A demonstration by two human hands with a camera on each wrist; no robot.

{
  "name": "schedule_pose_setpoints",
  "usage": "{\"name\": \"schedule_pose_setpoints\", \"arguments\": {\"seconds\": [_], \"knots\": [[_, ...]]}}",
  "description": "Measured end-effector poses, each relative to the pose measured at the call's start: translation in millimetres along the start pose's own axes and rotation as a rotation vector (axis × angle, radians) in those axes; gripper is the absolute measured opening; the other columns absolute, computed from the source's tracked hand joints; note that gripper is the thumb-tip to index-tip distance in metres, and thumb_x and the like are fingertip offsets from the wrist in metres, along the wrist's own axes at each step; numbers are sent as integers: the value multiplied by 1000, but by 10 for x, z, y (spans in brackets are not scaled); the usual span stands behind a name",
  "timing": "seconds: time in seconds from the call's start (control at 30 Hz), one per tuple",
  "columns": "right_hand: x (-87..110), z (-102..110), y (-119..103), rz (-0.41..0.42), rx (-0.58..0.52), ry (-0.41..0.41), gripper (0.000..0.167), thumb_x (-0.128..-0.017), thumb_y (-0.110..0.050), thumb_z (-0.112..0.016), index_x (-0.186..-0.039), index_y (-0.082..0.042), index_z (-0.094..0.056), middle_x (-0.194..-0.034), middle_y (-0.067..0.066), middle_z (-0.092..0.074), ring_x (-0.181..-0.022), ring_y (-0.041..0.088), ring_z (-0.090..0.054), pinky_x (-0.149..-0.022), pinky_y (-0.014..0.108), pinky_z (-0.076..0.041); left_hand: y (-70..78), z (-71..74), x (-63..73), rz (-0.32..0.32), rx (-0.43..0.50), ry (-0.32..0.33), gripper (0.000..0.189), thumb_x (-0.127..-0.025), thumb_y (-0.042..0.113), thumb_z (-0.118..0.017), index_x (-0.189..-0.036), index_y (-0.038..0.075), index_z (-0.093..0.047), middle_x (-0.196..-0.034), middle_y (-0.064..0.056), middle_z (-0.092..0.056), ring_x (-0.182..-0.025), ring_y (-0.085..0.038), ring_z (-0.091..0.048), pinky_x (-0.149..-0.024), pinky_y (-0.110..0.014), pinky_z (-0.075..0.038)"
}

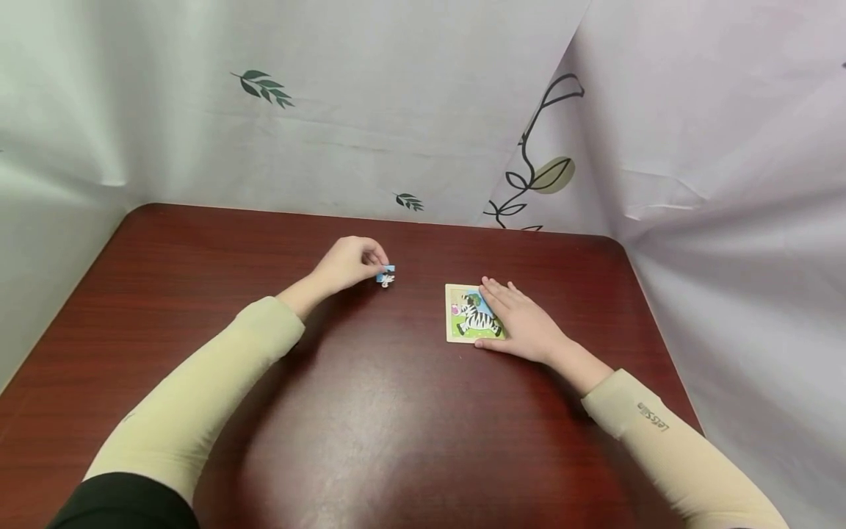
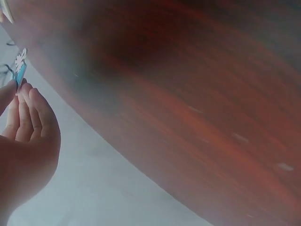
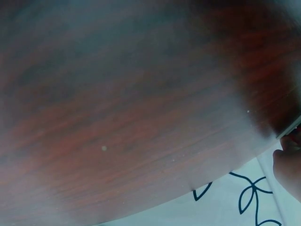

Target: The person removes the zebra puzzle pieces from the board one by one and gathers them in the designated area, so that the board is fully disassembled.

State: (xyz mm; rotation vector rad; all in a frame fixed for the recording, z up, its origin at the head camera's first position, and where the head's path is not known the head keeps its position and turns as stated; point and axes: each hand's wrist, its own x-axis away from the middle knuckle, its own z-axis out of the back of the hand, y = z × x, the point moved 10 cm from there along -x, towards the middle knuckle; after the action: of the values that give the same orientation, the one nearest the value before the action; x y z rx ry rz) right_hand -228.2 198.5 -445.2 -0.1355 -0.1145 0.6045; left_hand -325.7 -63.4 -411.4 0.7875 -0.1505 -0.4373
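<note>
My left hand (image 1: 346, 263) pinches a small jigsaw piece (image 1: 386, 276), blue with black and white parts, between thumb and fingertips over the far middle of the table. In the left wrist view the piece (image 2: 20, 70) points up from the fingertips of the left hand (image 2: 35, 125). To the right lies a square zebra puzzle board (image 1: 449, 316) with a pale frame. Across its right side rests my right hand (image 1: 522, 323), fingers extended and thumb at the near edge, covering part of the picture. Only a sliver of the right hand (image 3: 288, 167) shows in the right wrist view.
The dark red wooden table (image 1: 344, 433) has rounded far corners. A pale curtain (image 1: 370, 110) with leaf prints hangs behind it and along both sides.
</note>
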Motion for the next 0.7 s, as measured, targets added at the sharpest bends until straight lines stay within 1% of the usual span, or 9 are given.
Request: {"name": "schedule_pose_setpoints", "arguments": {"seconds": [0.13,0.23,0.4,0.5,0.7], "knots": [[-2,-10,4,-1,0,-1,106,-92,-62,-72,-164,3,-30,-174,19,-27,-163,32,-29,-133,54,-22,-199,133,100,24,-19,3,6,-94,5,-75,-98,2,-77,-95,-14,-77,-94,-28,-71,-87,-36,-53],[-6,-18,3,0,0,-2,106,-92,-63,-71,-165,2,-30,-174,18,-27,-163,32,-28,-133,54,-22,-321,230,173,37,-30,8,6,-94,5,-75,-98,1,-77,-94,-15,-78,-92,-27,-71,-85,-34,-52],[-8,-21,-3,4,6,-1,106,-92,-64,-71,-165,2,-30,-174,18,-28,-163,32,-29,-133,54,-22,-479,378,275,50,-57,10,6,-94,6,-75,-97,2,-78,-92,-13,-78,-86,-17,-68,-81,-28,-50],[-8,-14,-5,5,10,2,106,-92,-63,-72,-164,2,-30,-174,18,-28,-163,32,-29,-133,54,-23,-569,441,332,65,-61,5,7,-94,7,-75,-97,2,-78,-92,-12,-78,-83,-13,-66,-78,-26,-49],[-12,-8,-1,2,4,2,106,-92,-64,-72,-165,2,-30,-174,18,-28,-163,31,-29,-133,54,-22,-744,498,435,108,-81,-15,8,-95,8,-74,-99,2,-78,-93,-12,-76,-86,-17,-65,-81,-30,-49]]}}
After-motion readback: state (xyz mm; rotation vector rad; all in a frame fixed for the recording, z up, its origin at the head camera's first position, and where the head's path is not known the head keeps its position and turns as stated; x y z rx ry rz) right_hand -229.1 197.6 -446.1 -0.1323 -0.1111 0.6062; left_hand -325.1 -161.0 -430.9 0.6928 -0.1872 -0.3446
